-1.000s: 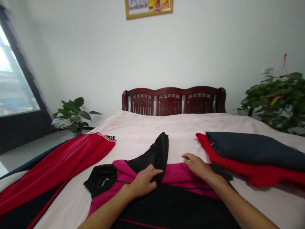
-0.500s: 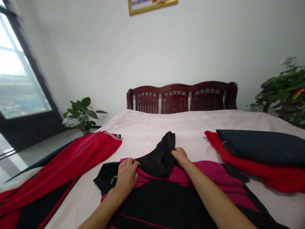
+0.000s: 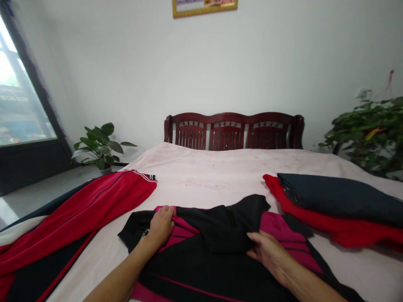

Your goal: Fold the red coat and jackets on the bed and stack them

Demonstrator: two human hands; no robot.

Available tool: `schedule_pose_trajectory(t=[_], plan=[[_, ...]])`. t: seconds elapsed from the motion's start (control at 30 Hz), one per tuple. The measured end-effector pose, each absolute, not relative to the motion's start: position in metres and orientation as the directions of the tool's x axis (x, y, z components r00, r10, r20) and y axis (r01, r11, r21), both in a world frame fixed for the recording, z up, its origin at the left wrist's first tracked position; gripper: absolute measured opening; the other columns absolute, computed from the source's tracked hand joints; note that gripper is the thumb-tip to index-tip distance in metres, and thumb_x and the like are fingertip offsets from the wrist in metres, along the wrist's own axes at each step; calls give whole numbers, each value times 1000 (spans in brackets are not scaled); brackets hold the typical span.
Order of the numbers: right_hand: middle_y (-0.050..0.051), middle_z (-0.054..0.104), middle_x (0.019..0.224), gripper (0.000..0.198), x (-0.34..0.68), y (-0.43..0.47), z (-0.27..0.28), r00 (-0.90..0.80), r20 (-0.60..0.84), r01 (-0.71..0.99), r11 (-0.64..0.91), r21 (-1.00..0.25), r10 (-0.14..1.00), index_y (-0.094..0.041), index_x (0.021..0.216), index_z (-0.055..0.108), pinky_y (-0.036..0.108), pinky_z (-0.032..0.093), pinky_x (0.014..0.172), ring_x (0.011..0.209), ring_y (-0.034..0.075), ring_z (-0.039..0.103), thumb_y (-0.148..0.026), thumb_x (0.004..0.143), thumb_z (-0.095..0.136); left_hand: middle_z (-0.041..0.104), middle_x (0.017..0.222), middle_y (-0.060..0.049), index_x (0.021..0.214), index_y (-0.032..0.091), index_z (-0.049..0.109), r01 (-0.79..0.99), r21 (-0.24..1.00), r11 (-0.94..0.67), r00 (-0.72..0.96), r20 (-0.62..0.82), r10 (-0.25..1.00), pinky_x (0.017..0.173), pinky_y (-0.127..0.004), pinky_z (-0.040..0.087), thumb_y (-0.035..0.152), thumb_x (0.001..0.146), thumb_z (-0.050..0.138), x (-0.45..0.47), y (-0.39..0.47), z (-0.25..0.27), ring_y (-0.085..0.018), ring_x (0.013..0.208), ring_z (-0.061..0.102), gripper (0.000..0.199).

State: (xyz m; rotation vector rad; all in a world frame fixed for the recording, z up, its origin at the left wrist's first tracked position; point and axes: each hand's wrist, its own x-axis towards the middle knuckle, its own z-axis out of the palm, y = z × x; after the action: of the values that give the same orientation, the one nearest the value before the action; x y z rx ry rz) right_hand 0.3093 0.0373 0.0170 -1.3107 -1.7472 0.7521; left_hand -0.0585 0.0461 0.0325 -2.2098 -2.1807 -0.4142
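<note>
A black and magenta jacket (image 3: 195,264) lies spread on the bed in front of me, with a black sleeve (image 3: 233,222) folded across its upper part. My left hand (image 3: 163,224) is closed over the magenta edge at the upper left, fingers curled into the cloth. Just below that hand, a small metal zip pull (image 3: 145,232) shows on the black part. At the sleeve's lower edge, my right hand (image 3: 269,251) has its thumb and fingers around the black cloth; some fingertips are hidden.
Red and navy sportswear (image 3: 103,201) lies along the bed's left side. Folded navy clothing (image 3: 340,195) rests on a red garment (image 3: 330,228) at the right. Beyond the pink sheet (image 3: 201,167) stands a dark wooden headboard (image 3: 233,130). Potted plants (image 3: 100,144) flank the bed.
The black sleeve, raised and pointing away before, has swung right and down and now lies flatter across the jacket. My right hand has moved right and towards me; my left hand has shifted slightly left.
</note>
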Motion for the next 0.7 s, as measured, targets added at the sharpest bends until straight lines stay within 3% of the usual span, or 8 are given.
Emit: schedule_pose_trajectory(t=[0.07,0.13,0.23,0.3,0.37,0.5,0.57,0.7], plan=[[12,75,79,37,328,40,26,-148,113,549,177,-817,982,-26,81,65,33,53,55,65,24,72,-43,94,34,60,107,-9,96,21,56,989,137,-61,31,210,977,91,-37,41,9,82,51,-59,44,37,-25,102,54,19],[9,76,82,35,347,56,44,-84,48,671,92,-736,995,-26,84,66,33,53,58,69,23,72,-41,94,36,60,107,-8,96,22,56,975,135,-176,136,260,956,93,-37,40,7,79,51,-59,43,38,-25,104,53,23],[10,74,106,29,371,88,68,-29,271,861,162,-483,962,-23,105,68,35,54,79,96,25,71,-24,87,46,61,107,-5,99,24,55,919,170,-355,293,305,906,93,-35,39,4,74,50,-60,43,35,-23,105,52,32],[11,66,128,45,380,109,69,-116,408,920,253,-300,906,-21,122,63,36,52,90,113,25,65,-11,82,44,61,103,-4,97,24,55,910,191,-368,304,298,905,89,-33,40,5,73,50,-59,43,33,-22,101,53,31],[11,59,140,59,382,126,59,-242,415,922,341,-182,877,-22,130,60,34,52,92,117,23,63,-3,77,43,60,100,-3,91,24,54,924,200,-325,264,279,923,86,-33,40,5,73,50,-57,44,33,-22,98,53,26],[4,71,121,53,373,141,42,-350,338,894,420,-157,873,-28,109,71,30,53,88,105,20,68,1,72,46,58,97,-2,87,24,50,959,229,-169,85,337,938,80,-29,39,4,75,48,-52,45,38,-20,95,55,24],[4,73,109,47,370,138,51,-300,408,902,395,-172,862,-26,101,72,30,53,86,101,20,69,0,73,43,57,96,-2,86,24,49,963,262,-57,-48,376,925,76,-28,38,5,80,45,-51,46,39,-19,90,56,20],[14,64,123,41,387,116,83,-140,633,937,308,-163,762,-18,117,64,40,49,95,115,29,61,-12,84,40,59,98,-3,87,23,51,955,295,29,-110,265,958,74,-28,39,9,88,41,-56,46,35,-18,87,57,17]])
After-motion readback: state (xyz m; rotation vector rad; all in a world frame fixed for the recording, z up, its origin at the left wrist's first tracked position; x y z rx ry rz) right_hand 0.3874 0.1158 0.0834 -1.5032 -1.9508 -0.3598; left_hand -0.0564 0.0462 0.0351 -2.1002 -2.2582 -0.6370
